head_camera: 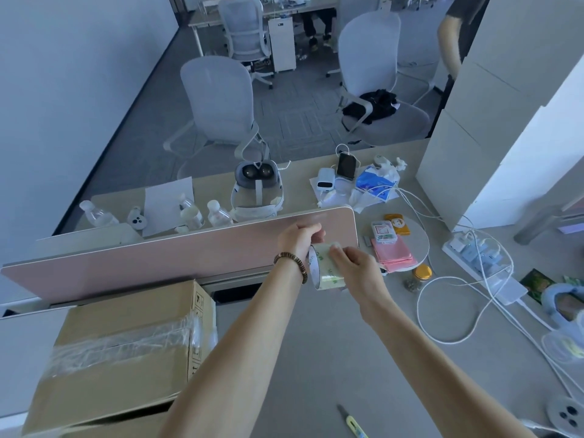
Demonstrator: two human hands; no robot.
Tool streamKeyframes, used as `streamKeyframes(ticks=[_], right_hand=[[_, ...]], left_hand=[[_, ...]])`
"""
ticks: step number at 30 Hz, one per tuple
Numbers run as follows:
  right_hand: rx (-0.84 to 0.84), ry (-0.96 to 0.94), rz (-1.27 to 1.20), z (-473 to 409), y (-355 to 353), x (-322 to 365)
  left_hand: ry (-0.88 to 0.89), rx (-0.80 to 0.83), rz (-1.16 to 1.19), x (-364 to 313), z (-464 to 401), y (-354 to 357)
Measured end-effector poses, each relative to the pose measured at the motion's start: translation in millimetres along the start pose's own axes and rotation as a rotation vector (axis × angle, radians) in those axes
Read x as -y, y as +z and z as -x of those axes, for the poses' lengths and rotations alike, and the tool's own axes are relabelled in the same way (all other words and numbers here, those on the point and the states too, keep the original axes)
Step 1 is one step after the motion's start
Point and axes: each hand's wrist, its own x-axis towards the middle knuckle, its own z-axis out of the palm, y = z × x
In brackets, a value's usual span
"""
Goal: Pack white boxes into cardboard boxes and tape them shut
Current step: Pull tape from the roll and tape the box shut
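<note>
A roll of clear tape point(325, 273) with a pale green core is held up above the grey desk. My left hand point(298, 240) grips the roll from the left, a beaded bracelet on that wrist. My right hand point(354, 265) pinches at the roll's outer surface near its top. A cardboard box point(126, 352) stands at the lower left, its top flaps shut under a wrinkled strip of clear tape. Tall stacks of white boxes point(505, 137) rise at the right.
A pink desk divider point(177, 251) runs behind my hands. A utility knife point(352, 422) lies near the front edge. A power strip point(474, 251), white cables, a headset point(257, 191), water bottles and small packets crowd the desk. Office chairs stand beyond.
</note>
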Motion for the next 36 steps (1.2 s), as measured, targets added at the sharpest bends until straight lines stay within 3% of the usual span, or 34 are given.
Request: streamKeyframes(ticks=[11,15,21,30,36], right_hand=[[0.117,-0.056,0.062,68,-8,-6],[0.144,-0.028,0.038,89,8,-5],[0.218,-0.035,-0.018,135,54,4],[0.38,-0.08,0.096,224,149,4],[0.394,-0.121,0.342,268,236,-15]], left_hand=[[0.141,0.089,-0.156,13,59,-59],[0.108,0.144,-0.081,18,76,-105],[0.086,0.132,-0.07,18,105,-180],[0.184,0.011,-0.297,20,179,-332],[0.142,-0.088,-0.401,55,206,-442]])
